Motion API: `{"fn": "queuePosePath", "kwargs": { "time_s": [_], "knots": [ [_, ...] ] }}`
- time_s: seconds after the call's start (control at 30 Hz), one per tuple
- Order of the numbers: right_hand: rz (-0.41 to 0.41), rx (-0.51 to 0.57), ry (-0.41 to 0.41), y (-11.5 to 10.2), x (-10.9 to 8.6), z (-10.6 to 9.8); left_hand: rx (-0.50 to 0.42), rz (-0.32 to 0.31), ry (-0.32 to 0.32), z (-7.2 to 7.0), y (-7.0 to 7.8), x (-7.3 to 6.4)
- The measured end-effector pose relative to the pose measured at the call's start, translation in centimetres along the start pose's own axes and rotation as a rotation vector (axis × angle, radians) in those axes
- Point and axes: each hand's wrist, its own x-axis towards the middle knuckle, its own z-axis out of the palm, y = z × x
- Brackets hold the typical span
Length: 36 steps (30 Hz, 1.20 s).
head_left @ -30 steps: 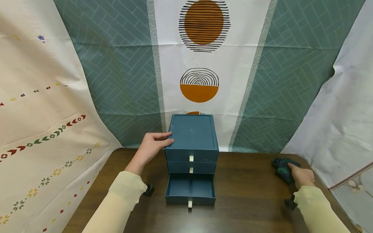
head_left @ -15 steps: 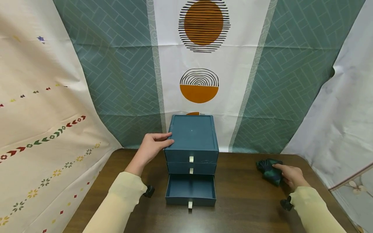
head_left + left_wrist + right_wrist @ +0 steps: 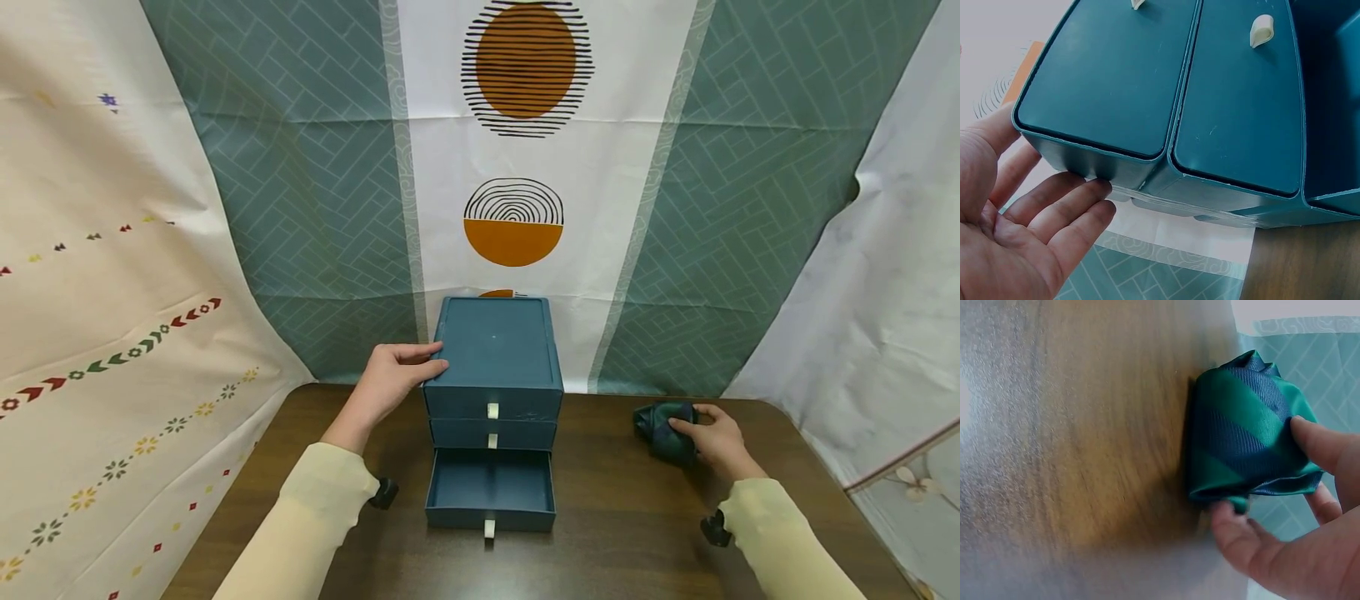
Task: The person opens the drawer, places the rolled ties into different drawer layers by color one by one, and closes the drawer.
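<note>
A dark teal drawer cabinet (image 3: 495, 342) stands on the wooden table, its bottom drawer (image 3: 491, 487) pulled out and bare inside. My left hand (image 3: 386, 375) rests against the cabinet's upper left edge, thumb on top; in the left wrist view its nearly straight fingers (image 3: 1088, 206) touch the side. To the right, my right hand (image 3: 720, 442) pinches a bunched necktie (image 3: 667, 433). Green and navy diagonal stripes show on the folded necktie (image 3: 1235, 425) in the right wrist view, with the thumb over it and the other fingers around its near end.
The two upper drawers are closed, each with a pale loop tab (image 3: 492, 410). Patterned cloths hang behind and on both sides, the back cloth (image 3: 322, 208) close behind the cabinet. The wooden table (image 3: 600, 517) extends between the cabinet and my right hand.
My right hand has moved left across the table with the necktie, towards the cabinet. My left hand and the cabinet have stayed put.
</note>
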Motion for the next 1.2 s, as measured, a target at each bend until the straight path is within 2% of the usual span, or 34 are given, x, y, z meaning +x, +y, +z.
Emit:
{"fn": "queuePosePath", "kwargs": {
  "time_s": [0.4, 0.6, 0.73, 0.93, 1.2],
  "knots": [
    [-0.062, 0.037, -0.092, -0.1, -0.3, 1.1, 0.01, -0.01, -0.003, 0.1, -0.1, 0.1],
    [-0.114, 0.085, -0.111, -2.0, -0.7, 1.9, -0.01, -0.035, -0.022, 0.0, 1.3, -0.6],
    [-0.168, 0.179, -0.123, -3.7, -1.3, 2.1, -0.002, -0.041, -0.028, 0.0, 2.3, -1.2],
    [-0.244, 0.349, -0.141, -6.2, -2.5, 1.6, 0.002, -0.044, -0.033, 0.1, 2.5, -1.4],
    [-0.434, 0.652, -0.177, -9.6, -4.2, 0.4, 0.003, -0.038, -0.033, 0.0, 2.6, -1.2]
  ]
}}
